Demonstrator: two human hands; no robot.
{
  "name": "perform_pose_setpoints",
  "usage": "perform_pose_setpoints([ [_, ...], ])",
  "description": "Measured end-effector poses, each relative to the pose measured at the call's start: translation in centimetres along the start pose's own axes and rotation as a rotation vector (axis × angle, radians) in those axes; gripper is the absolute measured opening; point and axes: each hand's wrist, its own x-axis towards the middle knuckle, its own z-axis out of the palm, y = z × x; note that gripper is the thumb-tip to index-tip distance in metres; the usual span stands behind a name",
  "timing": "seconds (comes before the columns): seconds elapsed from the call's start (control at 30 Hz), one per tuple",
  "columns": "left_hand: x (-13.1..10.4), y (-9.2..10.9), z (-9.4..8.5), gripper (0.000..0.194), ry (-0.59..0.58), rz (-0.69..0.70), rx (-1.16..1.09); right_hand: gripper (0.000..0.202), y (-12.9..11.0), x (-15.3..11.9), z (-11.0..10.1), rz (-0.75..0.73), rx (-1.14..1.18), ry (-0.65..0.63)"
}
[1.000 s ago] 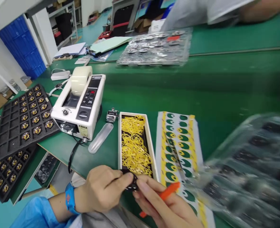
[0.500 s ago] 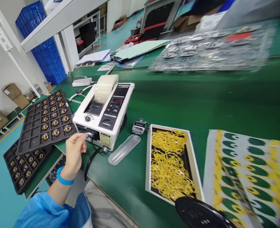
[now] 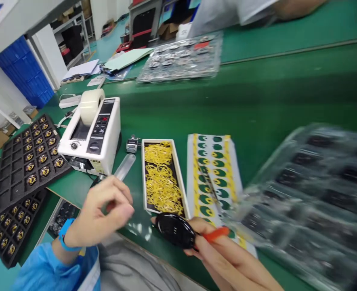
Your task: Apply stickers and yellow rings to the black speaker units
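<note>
My left hand point(image 3: 107, 212) is curled with thumb and fingertips together; shiny glints beside the fingertips look like a clear strip of tape point(image 3: 140, 231). It is in front of the white tape dispenser point(image 3: 106, 137), which carries a clear roll. My right hand point(image 3: 223, 250) grips a glossy black oval part point(image 3: 175, 230) and an orange-red piece point(image 3: 216, 234) beside it. The black part hangs over the near end of a white box point(image 3: 183, 190) of yellow rings point(image 3: 163, 182). A yellow sticker sheet point(image 3: 227, 178) with tweezers on it lies behind my right hand.
Black foam trays point(image 3: 15, 178) with round parts are at the left. A blurred clear tray point(image 3: 311, 210) of dark parts lies at the right, another clear tray point(image 3: 181, 60) at the back. A metal counter point(image 3: 132, 144) and clear plastic sleeve point(image 3: 125, 165) are near the box. Another person's arm point(image 3: 296, 8) shows at top.
The view has swung right. My left hand has left the dispenser's outlet and come nearer the black part. My right hand, holding that part, has come into view.
</note>
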Motion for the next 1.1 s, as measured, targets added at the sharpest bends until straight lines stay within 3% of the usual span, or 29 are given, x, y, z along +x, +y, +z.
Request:
perform_pose_setpoints([
  [0.1,-0.8,-0.3,2.2,0.042,-0.217,-0.148,-0.134,0.04,-1.0,0.0,0.4,0.292,0.151,0.008],
  [0.2,-1.0,-0.9,3.4,0.031,-0.242,-0.205,-0.133,0.047,-1.5,-0.2,0.6,0.418,0.231,0.027],
  [0.33,-0.8,-1.2,3.5,0.022,-0.253,-0.197,-0.117,0.047,-1.9,-0.4,1.0,0.407,0.27,0.028],
  [0.8,-0.7,-1.6,3.4,0.026,-0.277,-0.231,-0.057,0.044,-1.1,-0.5,0.9,0.349,0.188,-0.044],
  [0.97,-1.2,-1.2,4.0,0.024,-0.196,-0.14,0.176,0.043,-1.3,-0.5,1.1,0.332,0.161,-0.065],
  [1.1,-1.4,-1.4,3.6,0.028,-0.025,-0.045,0.472,0.044,-1.0,-0.5,1.0,0.341,0.171,-0.001],
])
